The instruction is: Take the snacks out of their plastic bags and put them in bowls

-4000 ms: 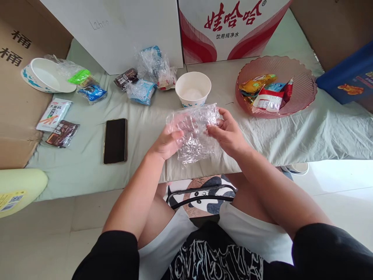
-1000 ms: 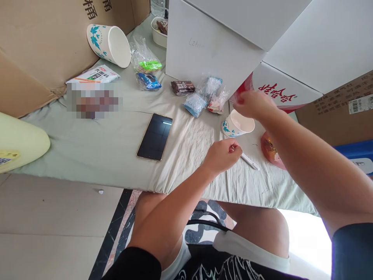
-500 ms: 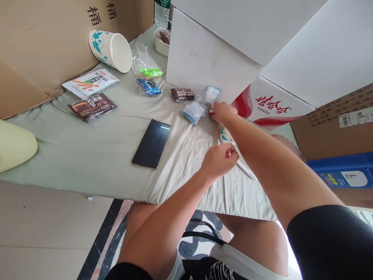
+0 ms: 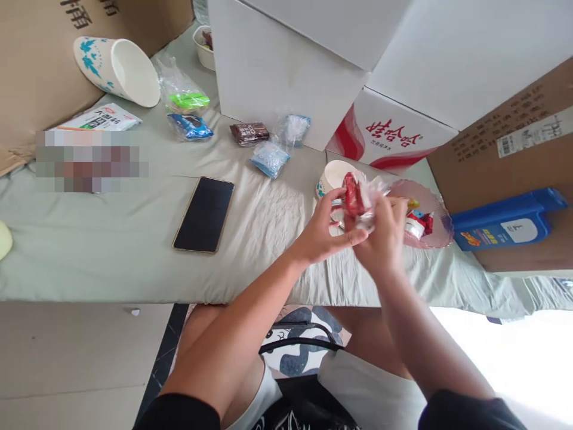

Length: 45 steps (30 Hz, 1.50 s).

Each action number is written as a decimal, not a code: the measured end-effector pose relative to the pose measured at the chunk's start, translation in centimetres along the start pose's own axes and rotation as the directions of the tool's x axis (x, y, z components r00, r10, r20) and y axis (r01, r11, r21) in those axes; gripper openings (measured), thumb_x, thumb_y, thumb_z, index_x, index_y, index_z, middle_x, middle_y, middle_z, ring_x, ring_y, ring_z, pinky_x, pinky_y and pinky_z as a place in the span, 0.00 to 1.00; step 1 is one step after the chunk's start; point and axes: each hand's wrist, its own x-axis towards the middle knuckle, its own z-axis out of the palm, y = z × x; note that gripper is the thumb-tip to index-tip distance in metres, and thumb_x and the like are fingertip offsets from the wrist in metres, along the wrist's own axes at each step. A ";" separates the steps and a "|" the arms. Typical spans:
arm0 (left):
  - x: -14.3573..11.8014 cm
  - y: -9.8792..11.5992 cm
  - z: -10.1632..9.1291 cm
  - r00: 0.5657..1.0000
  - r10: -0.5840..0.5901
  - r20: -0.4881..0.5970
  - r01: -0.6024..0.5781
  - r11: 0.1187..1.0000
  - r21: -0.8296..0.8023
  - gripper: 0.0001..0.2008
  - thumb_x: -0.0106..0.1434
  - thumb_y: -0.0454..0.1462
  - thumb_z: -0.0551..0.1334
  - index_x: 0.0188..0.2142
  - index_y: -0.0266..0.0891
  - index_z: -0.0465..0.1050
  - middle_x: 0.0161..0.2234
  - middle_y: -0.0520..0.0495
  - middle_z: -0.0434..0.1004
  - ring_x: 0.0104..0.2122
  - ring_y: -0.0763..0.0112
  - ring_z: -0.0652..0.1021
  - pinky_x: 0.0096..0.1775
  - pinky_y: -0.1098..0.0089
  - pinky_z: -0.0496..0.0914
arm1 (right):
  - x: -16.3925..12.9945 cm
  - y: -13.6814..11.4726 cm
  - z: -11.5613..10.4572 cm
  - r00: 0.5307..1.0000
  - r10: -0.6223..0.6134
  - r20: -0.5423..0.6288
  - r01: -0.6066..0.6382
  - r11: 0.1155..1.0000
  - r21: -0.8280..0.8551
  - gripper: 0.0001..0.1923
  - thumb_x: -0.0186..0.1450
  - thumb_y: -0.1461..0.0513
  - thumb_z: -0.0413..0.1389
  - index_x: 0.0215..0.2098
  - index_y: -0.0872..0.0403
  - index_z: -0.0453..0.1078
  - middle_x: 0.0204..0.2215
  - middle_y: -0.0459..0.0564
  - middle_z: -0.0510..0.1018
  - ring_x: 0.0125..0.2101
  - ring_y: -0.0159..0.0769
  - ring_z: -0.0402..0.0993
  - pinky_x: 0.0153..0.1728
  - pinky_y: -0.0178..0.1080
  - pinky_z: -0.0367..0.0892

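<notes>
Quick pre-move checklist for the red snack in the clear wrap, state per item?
1. Both hands on the wrapped snack: ok, left hand and right hand meet around it above the bed edge.
2. Snack visible: ok, the red packet shows through the clear plastic.
3. Wrap fully closed: cannot tell, the plastic is crumpled and partly hidden by fingers.
4. Paper bowl upright near the hands: ok, just behind them; contents cannot tell.
5. Pink dish in reach: ok, to the right, snacks inside.
6. Phone apart from the hands: ok, flat on the sheet to the left.
</notes>
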 end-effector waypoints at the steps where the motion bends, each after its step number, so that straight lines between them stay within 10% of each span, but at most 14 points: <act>1: -0.1 -0.5 0.3 1.000 -0.001 0.020 0.001 0.999 -0.039 0.43 0.51 0.45 0.77 0.62 0.46 0.62 0.67 0.37 0.68 0.61 0.54 0.75 0.53 0.60 0.74 | -1.7 0.7 0.3 0.999 -0.003 0.050 -0.004 0.988 0.152 0.30 0.65 0.53 0.59 0.65 0.47 0.67 0.44 0.58 0.72 0.45 0.50 0.77 0.45 0.55 0.78; 5: -0.1 -2.2 0.5 0.990 -0.108 -0.087 0.109 0.994 0.001 0.35 0.53 0.46 0.75 0.58 0.43 0.67 0.55 0.40 0.79 0.49 0.59 0.81 0.46 0.62 0.77 | -5.5 4.7 0.9 0.963 0.049 0.265 -0.220 0.713 0.666 0.30 0.67 0.48 0.59 0.65 0.42 0.62 0.43 0.50 0.75 0.34 0.39 0.81 0.34 0.44 0.78; 9: -0.1 -2.5 -0.2 0.976 -0.211 -0.054 0.217 0.947 0.235 0.29 0.51 0.42 0.74 0.52 0.40 0.74 0.46 0.44 0.82 0.42 0.63 0.80 0.43 0.65 0.75 | -5.9 8.8 1.0 0.948 0.284 0.143 -0.305 0.687 0.660 0.26 0.65 0.42 0.60 0.54 0.45 0.65 0.45 0.51 0.76 0.42 0.42 0.82 0.41 0.44 0.78; 12: -0.4 -2.5 -0.5 0.969 -0.248 -0.008 0.238 0.920 0.311 0.32 0.51 0.40 0.75 0.55 0.42 0.71 0.43 0.47 0.81 0.38 0.68 0.80 0.42 0.68 0.74 | -5.7 9.9 1.4 0.951 0.195 0.239 -0.307 0.655 0.690 0.36 0.61 0.40 0.63 0.59 0.46 0.61 0.60 0.59 0.73 0.58 0.50 0.75 0.55 0.51 0.75; 18: 0.0 -3.9 -0.6 0.974 -0.179 -0.141 0.210 0.947 0.244 0.42 0.51 0.50 0.77 0.61 0.51 0.60 0.49 0.46 0.79 0.32 0.71 0.80 0.34 0.70 0.75 | -5.6 8.4 2.7 0.859 0.100 0.503 -0.463 0.575 0.675 0.30 0.65 0.47 0.62 0.59 0.51 0.64 0.49 0.57 0.81 0.44 0.45 0.79 0.43 0.46 0.77; 22: 0.5 -4.5 -0.5 0.974 -0.225 -0.024 0.222 0.931 0.290 0.44 0.50 0.54 0.78 0.61 0.51 0.62 0.46 0.45 0.80 0.38 0.63 0.82 0.38 0.65 0.78 | -5.7 7.9 3.5 0.832 0.168 0.528 -0.545 0.417 0.727 0.28 0.66 0.47 0.60 0.58 0.51 0.62 0.52 0.57 0.79 0.42 0.40 0.79 0.39 0.42 0.77; 24: 0.6 -4.8 -0.7 0.973 -0.231 0.000 0.219 0.920 0.326 0.45 0.50 0.54 0.78 0.62 0.52 0.62 0.45 0.45 0.80 0.39 0.62 0.82 0.39 0.64 0.78 | -5.5 8.0 3.4 0.831 0.157 0.534 -0.541 0.454 0.708 0.27 0.67 0.48 0.59 0.58 0.51 0.63 0.51 0.57 0.80 0.41 0.40 0.80 0.39 0.42 0.77; 30: 0.5 -5.6 -3.4 0.986 0.009 -0.165 0.074 0.866 0.494 0.48 0.53 0.58 0.76 0.66 0.54 0.56 0.51 0.42 0.76 0.45 0.59 0.82 0.46 0.59 0.78 | -4.5 9.8 1.9 0.948 0.189 0.255 -0.258 0.927 0.272 0.15 0.70 0.57 0.52 0.52 0.51 0.74 0.53 0.59 0.80 0.54 0.51 0.75 0.58 0.53 0.70; 37: 0.1 -5.2 -5.3 0.955 0.120 -0.270 0.057 0.821 0.567 0.47 0.50 0.61 0.76 0.62 0.51 0.59 0.53 0.42 0.73 0.47 0.61 0.81 0.50 0.60 0.77 | -4.2 10.4 2.0 0.877 0.279 0.391 -0.275 0.959 -0.066 0.16 0.71 0.59 0.50 0.49 0.53 0.78 0.52 0.61 0.81 0.53 0.58 0.74 0.55 0.55 0.68; 41: 0.0 -4.8 -5.3 0.950 0.108 -0.293 0.087 0.810 0.580 0.47 0.52 0.59 0.76 0.63 0.51 0.58 0.57 0.40 0.72 0.47 0.62 0.81 0.49 0.61 0.77 | -4.5 9.4 1.1 0.778 0.369 0.508 -0.530 0.820 0.216 0.13 0.70 0.56 0.51 0.43 0.52 0.76 0.35 0.54 0.82 0.36 0.45 0.78 0.40 0.46 0.71; 45: -0.3 -4.8 -4.6 0.966 0.091 -0.243 0.080 0.786 0.613 0.43 0.55 0.56 0.75 0.64 0.51 0.59 0.57 0.40 0.71 0.48 0.62 0.80 0.47 0.63 0.78 | -5.1 8.2 1.0 0.749 0.180 0.637 -0.642 0.434 0.632 0.18 0.69 0.47 0.55 0.36 0.52 0.73 0.31 0.50 0.80 0.27 0.35 0.76 0.31 0.39 0.71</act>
